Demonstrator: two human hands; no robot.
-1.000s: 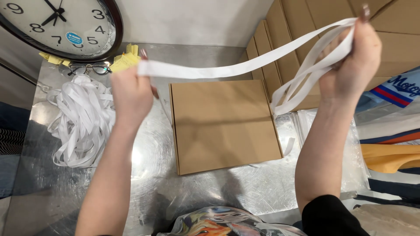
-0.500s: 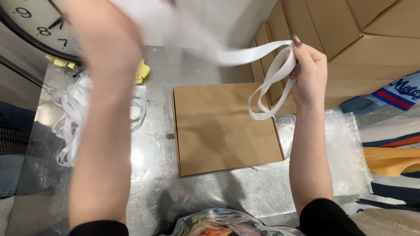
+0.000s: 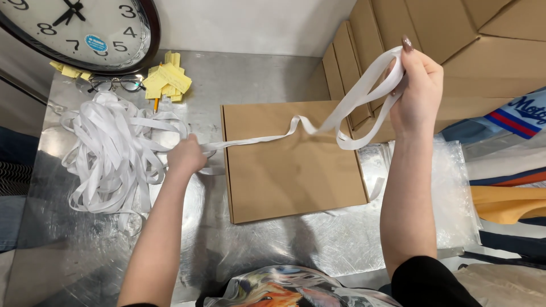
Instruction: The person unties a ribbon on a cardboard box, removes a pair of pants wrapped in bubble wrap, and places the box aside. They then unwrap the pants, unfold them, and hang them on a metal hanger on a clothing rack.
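Note:
My right hand (image 3: 418, 85) is raised at the right and grips several loops of white ribbon (image 3: 364, 94). The ribbon runs down and left across a flat brown cardboard box (image 3: 290, 165) to my left hand (image 3: 185, 156). My left hand is closed on the ribbon low over the metal table (image 3: 267, 74), right beside a loose tangled pile of the same white ribbon (image 3: 111, 153).
A large round wall clock (image 3: 79, 28) leans at the back left, with eyeglasses (image 3: 114, 83) and yellow paper notes (image 3: 165, 79) in front of it. Stacked flat cardboard boxes (image 3: 455, 34) stand at the back right. Clear plastic bags (image 3: 455, 193) and folded clothes (image 3: 512, 165) lie at the right.
My left hand has come down from high in front of the camera to the ribbon pile on the table. My right hand keeps the loops raised at the right.

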